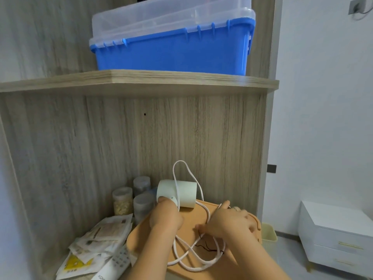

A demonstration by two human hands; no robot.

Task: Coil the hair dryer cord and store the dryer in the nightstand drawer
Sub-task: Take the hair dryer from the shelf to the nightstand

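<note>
Gripping handle of white hair dryer [181,191] in left hand [167,216], pinching its white cord [180,161] in right hand [230,221] above slack loops on orange board [193,216].

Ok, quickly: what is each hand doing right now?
Left hand: grips the hair dryer.
Right hand: pinches the white cord.

Up top, wood-grain shelf [141,77], loaded with a blue bin [171,51] under a clear lid [161,19]. Down below, matching ledge [64,251], crowded: lidded jars [122,201] tucked at the back, loose packets [105,233] heaped on the left, white remote [121,257] beside them, orange tray [193,217] on the right, white cord [193,265] looped across it. Off right, grey floor [288,249], with white nightstand [339,235] and pale yellow wastebasket [269,235].
</note>
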